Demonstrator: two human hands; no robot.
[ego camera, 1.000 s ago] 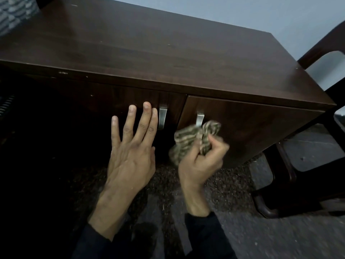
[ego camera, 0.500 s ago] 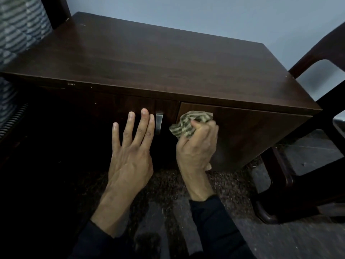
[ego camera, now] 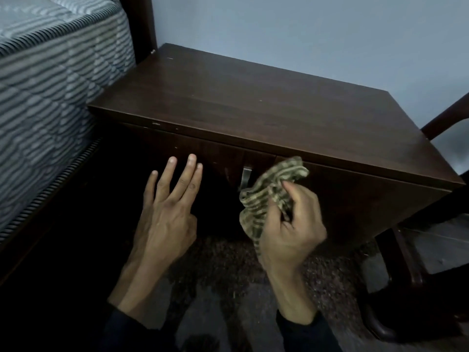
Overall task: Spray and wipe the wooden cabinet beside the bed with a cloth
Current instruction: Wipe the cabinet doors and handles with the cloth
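Head view shows the right hand (ego camera: 291, 224), clutching the bunched striped cloth (ego camera: 269, 196), drawn back off the wooden cabinet (ego camera: 253, 107) door toward its handle (ego camera: 245, 177), left hand (ego camera: 167, 212) splayed empty: wiping likely mid-stroke.

Cloth (ego camera: 269, 191) hides, perhaps, 1 door handle

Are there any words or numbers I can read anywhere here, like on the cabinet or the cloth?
None: no words, numbers or labels show anywhere.
The cabinet is plain dark wood with only tiny pale specks.
The cloth in the right hand has stripes, no writing.
The bed cover has only a striped pattern.
The left hand holds nothing.
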